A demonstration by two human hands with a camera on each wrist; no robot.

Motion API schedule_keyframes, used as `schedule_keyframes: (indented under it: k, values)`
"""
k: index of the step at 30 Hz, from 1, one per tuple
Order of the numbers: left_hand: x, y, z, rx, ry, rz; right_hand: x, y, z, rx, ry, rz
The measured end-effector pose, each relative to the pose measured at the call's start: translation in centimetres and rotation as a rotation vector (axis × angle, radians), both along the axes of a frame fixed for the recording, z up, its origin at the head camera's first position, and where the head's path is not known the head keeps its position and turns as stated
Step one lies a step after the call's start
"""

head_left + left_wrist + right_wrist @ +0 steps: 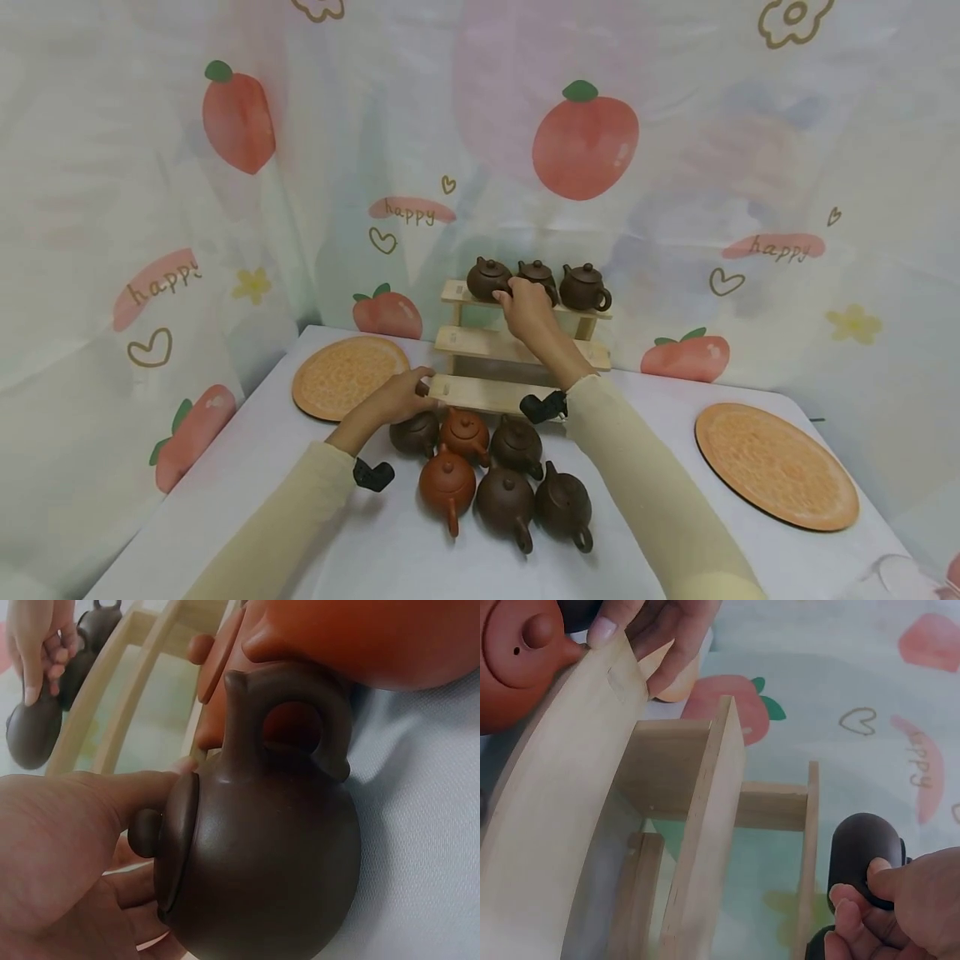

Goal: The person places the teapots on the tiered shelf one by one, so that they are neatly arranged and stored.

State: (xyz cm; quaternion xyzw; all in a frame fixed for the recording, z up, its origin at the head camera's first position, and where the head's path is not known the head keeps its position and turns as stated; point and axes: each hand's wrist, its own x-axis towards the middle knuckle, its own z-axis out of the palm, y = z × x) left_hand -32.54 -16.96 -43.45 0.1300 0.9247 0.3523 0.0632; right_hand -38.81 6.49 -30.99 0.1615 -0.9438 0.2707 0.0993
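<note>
My right hand (527, 312) pinches the left brown teapot (487, 278) by its handle at the top shelf of a stepped wooden stand (487, 392). Two more brown teapots stand on that shelf, one partly behind this hand and one (583, 287) at the right. Lower down, my left hand (401, 397) grips the left end of the bottom shelf, its thumb (606, 628) on one face and fingers round the other. Right under it on the table is a brown teapot (277, 840), its knobbed lid close to my palm.
In front of the stand, orange-red teapots (447, 483) and brown teapots (506, 498) sit close together in two rows. A round tan mat (348, 375) lies at the left, another mat (776, 467) at the right. Fruit-printed cloth (675, 167) hangs behind the white table (360, 558).
</note>
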Motion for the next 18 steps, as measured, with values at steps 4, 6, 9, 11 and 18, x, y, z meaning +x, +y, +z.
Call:
schedule_keyframes:
  k: [4, 6, 9, 11, 18]
  values:
    - [0.0, -0.1, 0.1, -0.004, 0.007, -0.001, -0.5, -0.6, 0.1, 0.013, -0.023, -0.011]
    - [0.0, -0.1, 0.0, -0.004, 0.002, 0.002, -0.6, -0.7, 0.2, 0.016, -0.035, -0.016]
    - [-0.2, -0.1, 0.0, -0.003, 0.001, 0.005, -0.9, -1.0, 0.2, 0.012, -0.049, -0.025]
    - [-0.1, -0.1, 0.0, -0.001, 0.004, 0.005, -1.0, -1.0, 0.2, 0.014, -0.050, -0.028]
    - [0.0, -0.1, 0.2, -0.004, 0.005, 0.010, -1.4, -1.2, 0.0, 0.016, -0.058, -0.043]
